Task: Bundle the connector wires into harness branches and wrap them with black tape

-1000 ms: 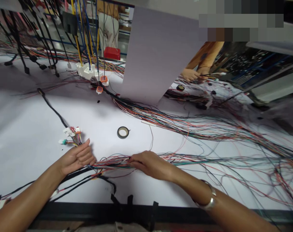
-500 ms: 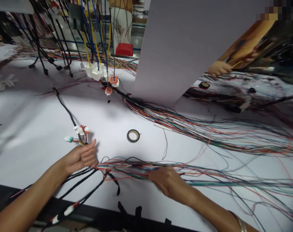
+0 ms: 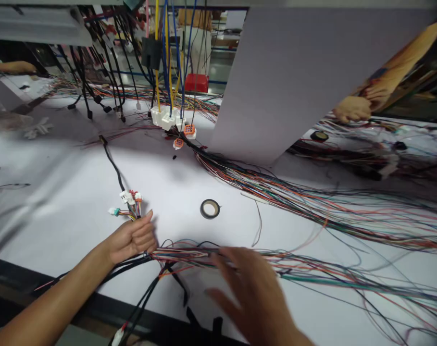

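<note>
Head cam on a wiring harness job, looking down at a long bench covered in a white sheet [image 3: 52, 235]. The left hand [image 3: 131, 239] lies on its side with the fingers loosely curled, right at the end of a multicolored wire bundle [image 3: 189, 253]. The bundle is a mess of thin, shiny strands in red, green, blue and black. Can't tell if that hand is actually pinching the wires or just resting against them. The right hand [image 3: 249, 293] is blurry, with its fingers spread wide over the loose strands, a little past the left hand, and it doesn't look like it's holding anything.

Just above the left hand there's a small cluster of white and teal plastic connectors [image 3: 129, 201] on short leads, with a black wrapped branch [image 3: 113, 163] snaking away from them up the bench. Beyond the hands, a roll of black electrical tape [image 3: 210, 209] lies flat, a neat ring with a pale core. Farther up, chunky white connectors [image 3: 166, 117] and orange connectors [image 3: 189, 129] sit at the ends of hanging yellow and blue wires [image 3: 168, 48], with a red box [image 3: 196, 82] behind them. Off to the right, a big pale upright panel [image 3: 293, 81] stands on the bench, and a co-worker's hand [image 3: 351, 109] shows just past it.
</note>
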Demonstrator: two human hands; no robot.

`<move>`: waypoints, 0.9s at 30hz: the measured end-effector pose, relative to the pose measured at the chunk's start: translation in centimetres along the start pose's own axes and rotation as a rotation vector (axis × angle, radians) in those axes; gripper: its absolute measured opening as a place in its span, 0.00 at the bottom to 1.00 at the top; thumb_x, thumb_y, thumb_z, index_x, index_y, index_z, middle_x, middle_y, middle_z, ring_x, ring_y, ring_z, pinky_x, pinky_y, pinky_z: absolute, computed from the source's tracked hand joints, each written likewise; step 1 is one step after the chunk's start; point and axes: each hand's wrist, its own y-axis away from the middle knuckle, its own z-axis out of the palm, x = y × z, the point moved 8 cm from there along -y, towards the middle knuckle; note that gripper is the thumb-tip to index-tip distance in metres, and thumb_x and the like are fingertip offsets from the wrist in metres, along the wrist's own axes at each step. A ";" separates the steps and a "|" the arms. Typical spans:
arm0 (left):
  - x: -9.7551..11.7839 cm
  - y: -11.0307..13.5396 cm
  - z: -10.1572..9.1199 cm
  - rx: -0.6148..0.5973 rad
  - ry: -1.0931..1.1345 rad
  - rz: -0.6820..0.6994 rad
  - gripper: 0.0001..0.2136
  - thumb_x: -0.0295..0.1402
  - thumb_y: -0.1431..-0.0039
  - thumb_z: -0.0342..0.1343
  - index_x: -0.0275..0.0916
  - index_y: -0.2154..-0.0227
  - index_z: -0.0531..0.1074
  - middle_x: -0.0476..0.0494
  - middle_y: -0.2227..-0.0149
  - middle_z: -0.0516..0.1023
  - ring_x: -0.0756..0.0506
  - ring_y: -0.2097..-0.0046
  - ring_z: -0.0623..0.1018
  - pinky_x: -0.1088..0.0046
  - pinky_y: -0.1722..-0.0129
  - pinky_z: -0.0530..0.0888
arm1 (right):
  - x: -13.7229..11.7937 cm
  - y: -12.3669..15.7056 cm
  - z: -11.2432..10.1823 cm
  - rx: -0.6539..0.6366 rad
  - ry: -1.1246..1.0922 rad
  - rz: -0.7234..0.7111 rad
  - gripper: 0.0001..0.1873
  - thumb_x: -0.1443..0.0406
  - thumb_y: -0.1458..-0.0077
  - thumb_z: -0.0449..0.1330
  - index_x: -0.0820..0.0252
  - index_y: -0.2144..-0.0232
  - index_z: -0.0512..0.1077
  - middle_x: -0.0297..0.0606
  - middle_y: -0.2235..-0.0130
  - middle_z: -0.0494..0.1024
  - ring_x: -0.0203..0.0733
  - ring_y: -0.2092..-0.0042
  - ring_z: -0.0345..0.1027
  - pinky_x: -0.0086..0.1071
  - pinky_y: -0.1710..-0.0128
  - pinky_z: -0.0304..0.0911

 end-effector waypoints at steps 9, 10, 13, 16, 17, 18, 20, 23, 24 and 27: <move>0.1 3.4 3.0 -0.078 0.067 0.075 0.28 0.44 0.39 0.48 0.40 0.89 0.43 0.56 0.89 0.44 0.52 0.83 0.51 0.73 0.72 0.66 | -3.4 -3.0 8.5 -0.287 0.171 0.054 0.22 0.76 0.46 0.50 0.67 0.47 0.63 0.43 0.68 0.76 0.45 0.68 0.69 0.39 0.66 0.63; -0.2 3.4 2.8 -0.080 0.066 0.066 0.28 0.44 0.39 0.49 0.40 0.89 0.43 0.56 0.89 0.43 0.52 0.83 0.51 0.73 0.72 0.67 | -2.9 -2.7 8.5 -0.328 0.196 0.050 0.17 0.75 0.47 0.52 0.65 0.53 0.67 0.41 0.70 0.75 0.44 0.71 0.68 0.37 0.69 0.61; -0.9 2.8 1.7 -0.079 0.061 0.037 0.28 0.44 0.40 0.50 0.40 0.89 0.43 0.56 0.89 0.43 0.52 0.83 0.50 0.73 0.74 0.66 | -0.3 -1.0 7.6 -0.418 0.255 0.094 0.04 0.72 0.49 0.58 0.60 0.70 0.69 0.37 0.76 0.74 0.41 0.75 0.67 0.32 0.77 0.54; -1.3 2.0 0.5 -0.071 0.096 0.027 0.29 0.42 0.40 0.50 0.40 0.89 0.42 0.56 0.89 0.41 0.53 0.83 0.47 0.74 0.75 0.66 | 3.9 1.4 5.4 -0.412 0.321 0.182 0.09 0.67 0.42 0.57 0.60 0.75 0.70 0.36 0.80 0.73 0.39 0.79 0.66 0.31 0.79 0.48; -1.4 1.8 0.3 -0.069 0.107 0.022 0.29 0.42 0.40 0.50 0.40 0.89 0.42 0.57 0.89 0.41 0.53 0.83 0.47 0.74 0.75 0.66 | 5.4 2.2 4.3 -0.392 0.339 0.192 0.14 0.64 0.39 0.54 0.60 0.76 0.70 0.36 0.80 0.73 0.38 0.79 0.66 0.31 0.79 0.48; -1.5 1.6 0.2 -0.070 0.111 0.013 0.29 0.42 0.40 0.50 0.40 0.90 0.42 0.56 0.89 0.41 0.53 0.84 0.47 0.74 0.75 0.66 | 6.8 3.0 3.0 -0.353 0.357 0.175 0.17 0.61 0.37 0.52 0.60 0.77 0.71 0.36 0.81 0.73 0.37 0.79 0.66 0.31 0.78 0.48; -1.8 1.3 0.3 -0.072 0.104 -0.002 0.29 0.43 0.40 0.51 0.40 0.90 0.42 0.56 0.89 0.41 0.53 0.84 0.48 0.74 0.75 0.66 | 10.1 5.0 0.3 -0.300 0.411 0.143 0.22 0.59 0.35 0.48 0.59 0.78 0.71 0.35 0.82 0.73 0.36 0.80 0.65 0.31 0.77 0.48; -2.3 0.9 0.9 -0.031 0.134 0.003 0.29 0.43 0.41 0.51 0.41 0.89 0.41 0.57 0.89 0.42 0.53 0.83 0.48 0.74 0.76 0.66 | 16.2 8.6 -4.2 -0.210 0.587 0.224 0.29 0.55 0.35 0.45 0.60 0.83 0.70 0.36 0.84 0.71 0.35 0.82 0.62 0.30 0.79 0.44; -2.5 0.8 1.1 -0.006 0.159 0.011 0.29 0.43 0.41 0.51 0.41 0.89 0.41 0.57 0.89 0.41 0.53 0.83 0.47 0.74 0.76 0.65 | 17.8 9.8 -5.4 -0.189 0.620 0.214 0.31 0.53 0.36 0.45 0.60 0.85 0.68 0.35 0.86 0.69 0.34 0.84 0.60 0.30 0.80 0.43; -3.1 0.6 2.0 0.083 0.216 0.036 0.29 0.43 0.41 0.51 0.41 0.89 0.40 0.57 0.88 0.40 0.53 0.83 0.46 0.74 0.77 0.65 | 22.3 13.1 -7.6 -0.227 0.656 0.244 0.32 0.50 0.37 0.44 0.59 0.84 0.70 0.34 0.86 0.69 0.35 0.83 0.62 0.30 0.80 0.44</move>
